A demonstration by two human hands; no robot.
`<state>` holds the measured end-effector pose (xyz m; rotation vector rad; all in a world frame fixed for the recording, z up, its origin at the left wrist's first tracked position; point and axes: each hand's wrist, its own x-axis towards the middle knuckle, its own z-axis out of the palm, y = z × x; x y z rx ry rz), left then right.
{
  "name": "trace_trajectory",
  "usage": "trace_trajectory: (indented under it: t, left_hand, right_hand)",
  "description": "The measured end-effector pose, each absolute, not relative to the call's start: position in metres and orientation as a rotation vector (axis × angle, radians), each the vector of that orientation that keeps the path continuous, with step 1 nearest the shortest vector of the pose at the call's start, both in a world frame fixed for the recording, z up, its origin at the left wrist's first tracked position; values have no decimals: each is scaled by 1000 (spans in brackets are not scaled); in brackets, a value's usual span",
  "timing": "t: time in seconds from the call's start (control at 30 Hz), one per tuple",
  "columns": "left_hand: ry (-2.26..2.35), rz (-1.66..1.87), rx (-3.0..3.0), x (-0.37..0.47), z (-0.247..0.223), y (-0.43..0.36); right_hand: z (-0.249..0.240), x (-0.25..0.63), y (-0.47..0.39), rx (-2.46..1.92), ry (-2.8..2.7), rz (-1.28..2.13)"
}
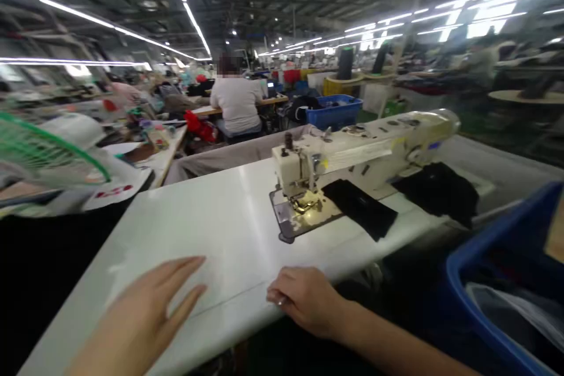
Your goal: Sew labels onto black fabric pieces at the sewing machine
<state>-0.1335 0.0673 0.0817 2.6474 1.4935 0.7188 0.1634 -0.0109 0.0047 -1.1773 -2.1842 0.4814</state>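
My left hand (150, 311) is over the near left part of the white sewing table (198, 217), thumb and fingers apart, with nothing in it. My right hand (308, 299) is at the table's front edge with its fingers curled in. A small shiny spot shows at its fingertips; whether it holds something there I cannot make out. Beyond the hands stands a sewing machine (343, 155), its presser foot (304, 204) over a metal plate. A black fabric piece (361, 208) lies just right of the needle area. Another black fabric piece (438, 191) lies farther right, by the machine's body.
A blue bin (458, 288) with clear plastic inside stands at the lower right, close to the table. On the left are a green fan (53, 141) and dark cloth (44, 270). A person (238, 100) sits ahead with their back to me, near a blue crate (337, 110).
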Motion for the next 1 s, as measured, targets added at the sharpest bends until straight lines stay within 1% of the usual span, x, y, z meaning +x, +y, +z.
trace_trajectory:
  t: [0.07, 0.13, 0.23, 0.33, 0.4, 0.5, 0.57, 0.83, 1.0]
  left_hand:
    - [1234, 659, 2692, -87, 42, 71]
    - [1102, 703, 2675, -45, 19, 74]
    - [1014, 753, 2597, 4, 6, 79]
    - [966, 792, 2542, 34, 1, 84]
    - [973, 840, 2521, 43, -2, 87]
    - [1011, 891, 2494, 46, -7, 87]
    - [1016, 896, 2483, 44, -8, 86]
    - [1039, 892, 2549, 49, 0, 78]
    - [845, 719, 2699, 81, 26, 61]
  right_hand:
    - [7, 195, -15, -1338, -2031, 381]
    - [12, 235, -18, -1576, -1815, 281]
    - [20, 305, -16, -2029, -1398, 83]
    - [23, 367, -9, -2245, -1157, -10]
    - [21, 393, -3, -2337, -1114, 36]
    - [14, 409, 2, -2399, -1133, 136]
    - [10, 409, 2, -2416, -1138, 137]
    - [17, 410, 4, -2395, -1177, -217]
    - [20, 426, 19, -2228, -1348, -367]
